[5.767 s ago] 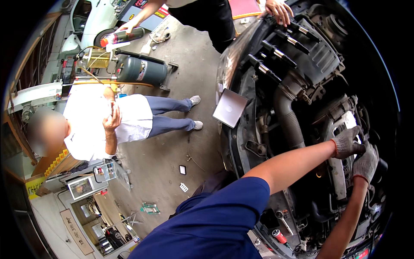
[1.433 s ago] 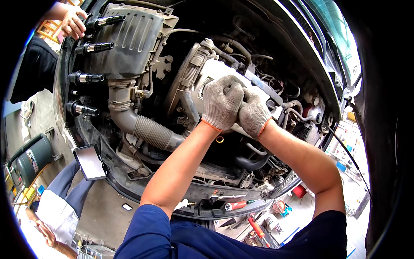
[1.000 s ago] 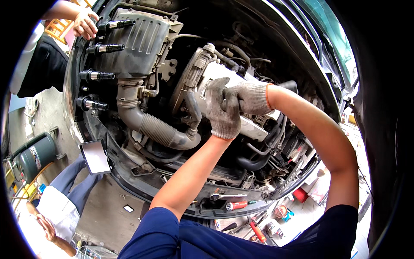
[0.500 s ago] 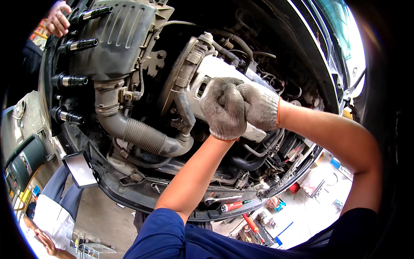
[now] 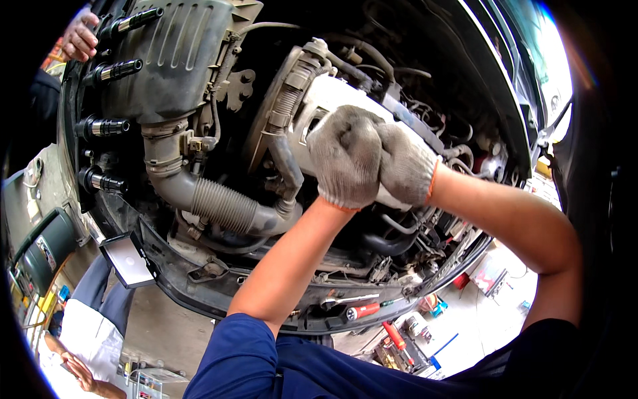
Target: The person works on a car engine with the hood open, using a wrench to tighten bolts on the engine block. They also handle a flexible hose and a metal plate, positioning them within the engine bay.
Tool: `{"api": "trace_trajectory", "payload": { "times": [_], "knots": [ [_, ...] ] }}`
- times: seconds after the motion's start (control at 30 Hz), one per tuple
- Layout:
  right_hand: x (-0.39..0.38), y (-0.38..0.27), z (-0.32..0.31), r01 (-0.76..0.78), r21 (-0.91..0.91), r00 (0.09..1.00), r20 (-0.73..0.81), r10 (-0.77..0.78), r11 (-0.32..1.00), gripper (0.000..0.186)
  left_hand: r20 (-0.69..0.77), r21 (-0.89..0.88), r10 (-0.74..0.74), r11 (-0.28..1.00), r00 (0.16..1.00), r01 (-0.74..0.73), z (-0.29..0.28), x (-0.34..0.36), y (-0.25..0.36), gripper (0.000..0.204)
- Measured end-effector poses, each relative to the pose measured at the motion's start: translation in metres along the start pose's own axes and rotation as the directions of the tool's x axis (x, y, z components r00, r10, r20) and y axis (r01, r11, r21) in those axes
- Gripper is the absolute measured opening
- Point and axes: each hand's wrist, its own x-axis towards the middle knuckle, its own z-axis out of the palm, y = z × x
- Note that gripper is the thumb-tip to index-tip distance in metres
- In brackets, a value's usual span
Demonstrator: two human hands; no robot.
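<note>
Both of my hands wear grey knitted gloves with orange cuffs and are pressed against each other above the pale engine cover [image 5: 329, 96]. My left hand [image 5: 345, 159] is curled closed over the cover's near part, beside its slotted opening. Tight against it on the right, my right hand [image 5: 407, 163] is also closed. Whatever the fingers hold, if anything, is hidden by the gloves. To the left of my hands run a ribbed sleeve [image 5: 282, 110] and a grey hose [image 5: 284, 166].
A black air filter box [image 5: 166, 73] and corrugated intake hose [image 5: 222, 207] fill the left side. Several black cylinders with silver bands [image 5: 109, 126] line the edge. A red flashlight [image 5: 363, 311] and ratchet [image 5: 342, 302] lie in front. Another person's hand [image 5: 80, 38] is at upper left.
My view has shifted slightly, so the engine bay sits a little higher and further left. Both hands stay closed together over the engine cover, with the wrists slightly turned.
</note>
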Motion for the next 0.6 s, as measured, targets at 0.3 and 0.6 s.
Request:
{"api": "trace_trajectory", "payload": {
  "times": [0.3, 0.6],
  "knots": [
    [0.005, -0.075, -0.050, -0.173, -0.380, 0.936, 0.223, 0.271, 0.909, 0.076, 0.156, 0.248, 0.130, 0.954, 0.979, -0.166, -0.054, -0.015, 0.006, 0.047],
    [-0.106, -0.087, -0.071, -0.140, -0.191, 0.989, -0.063, 0.131, 0.971, 0.051, 0.228, 0.494, -0.110, 0.870, 0.967, -0.017, -0.134, -0.067, 0.047, 0.025]
  ]
}}
